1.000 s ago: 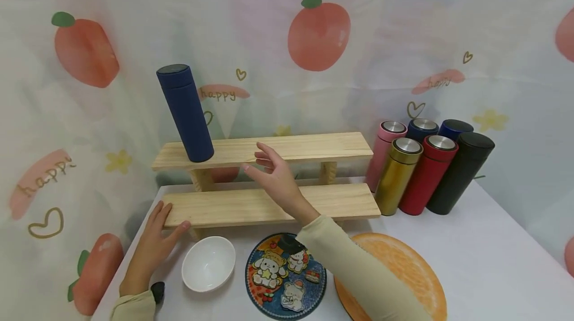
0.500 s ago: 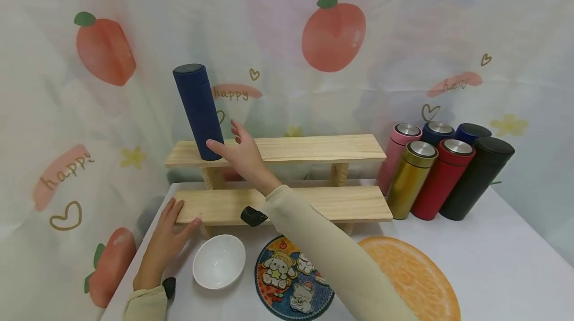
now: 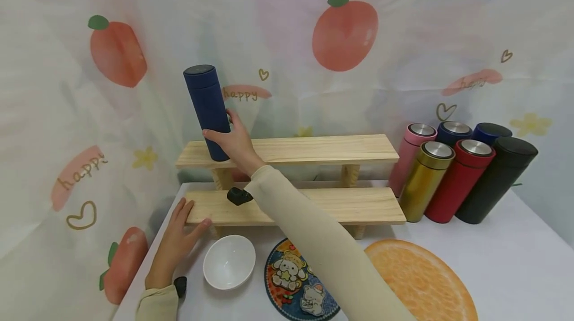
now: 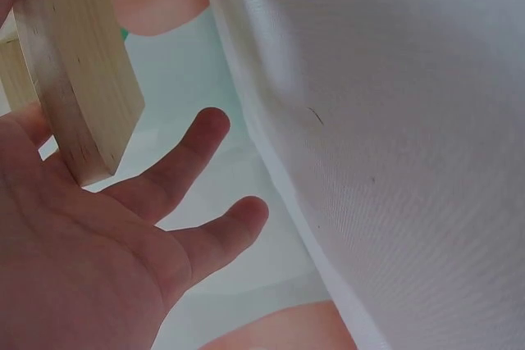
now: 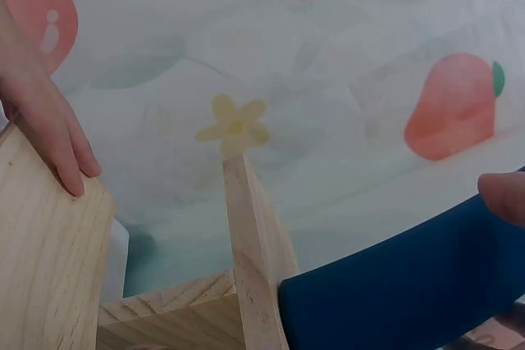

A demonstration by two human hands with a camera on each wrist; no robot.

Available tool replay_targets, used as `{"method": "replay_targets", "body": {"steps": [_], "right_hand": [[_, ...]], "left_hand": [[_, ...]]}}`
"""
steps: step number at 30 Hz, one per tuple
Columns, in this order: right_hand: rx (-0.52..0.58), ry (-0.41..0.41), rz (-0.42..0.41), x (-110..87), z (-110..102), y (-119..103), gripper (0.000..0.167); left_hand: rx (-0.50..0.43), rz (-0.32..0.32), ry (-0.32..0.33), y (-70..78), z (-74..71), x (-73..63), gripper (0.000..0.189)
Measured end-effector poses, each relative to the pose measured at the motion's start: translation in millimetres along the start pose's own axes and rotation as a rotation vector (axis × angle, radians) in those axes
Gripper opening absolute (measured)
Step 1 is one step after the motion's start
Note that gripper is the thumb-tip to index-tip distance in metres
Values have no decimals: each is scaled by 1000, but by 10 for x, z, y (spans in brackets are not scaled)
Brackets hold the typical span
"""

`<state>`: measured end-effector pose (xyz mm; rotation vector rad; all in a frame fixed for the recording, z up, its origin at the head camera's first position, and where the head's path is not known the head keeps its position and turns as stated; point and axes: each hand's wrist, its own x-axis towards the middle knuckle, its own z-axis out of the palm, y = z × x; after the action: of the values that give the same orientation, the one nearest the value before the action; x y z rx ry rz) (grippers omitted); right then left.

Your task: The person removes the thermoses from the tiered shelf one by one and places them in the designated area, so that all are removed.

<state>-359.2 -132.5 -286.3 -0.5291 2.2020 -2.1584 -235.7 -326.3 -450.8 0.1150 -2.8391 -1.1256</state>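
A navy thermos bottle (image 3: 206,99) with a black lid stands at the left end of the upper wooden shelf (image 3: 323,149). My right hand (image 3: 236,142) grips it low down, thumb across its front and fingers behind, partly hidden. In the right wrist view the blue bottle (image 5: 410,284) lies between thumb and fingers, its base at the shelf board (image 5: 250,243). My left hand (image 3: 177,239) rests at the left end of the lower shelf (image 3: 296,206), thumb at the front edge. The left wrist view shows its outer fingers (image 4: 193,153) straight, beyond the board's end (image 4: 86,79).
Several thermos bottles cluster right of the shelves: pink (image 3: 410,154), gold (image 3: 423,181), red (image 3: 459,181), black (image 3: 498,181) and blue ones behind. A white bowl (image 3: 229,261), a cartoon round mat (image 3: 287,281) and an orange round mat (image 3: 421,273) lie in front.
My right hand has moved left from over the shelf's middle to the navy thermos bottle and closed round it. My left hand stays at the shelf end; the head view has shifted left.
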Motion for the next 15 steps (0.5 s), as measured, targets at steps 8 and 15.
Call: {"method": "replay_targets", "body": {"steps": [8, 15], "right_hand": [[-65, 62, 8, 105, 36, 14, 79], [-43, 55, -1, 92, 48, -12, 79]], "left_hand": [[4, 13, 0, 23, 38, -8, 96], [24, 8, 3, 18, -1, -18, 96]]}}
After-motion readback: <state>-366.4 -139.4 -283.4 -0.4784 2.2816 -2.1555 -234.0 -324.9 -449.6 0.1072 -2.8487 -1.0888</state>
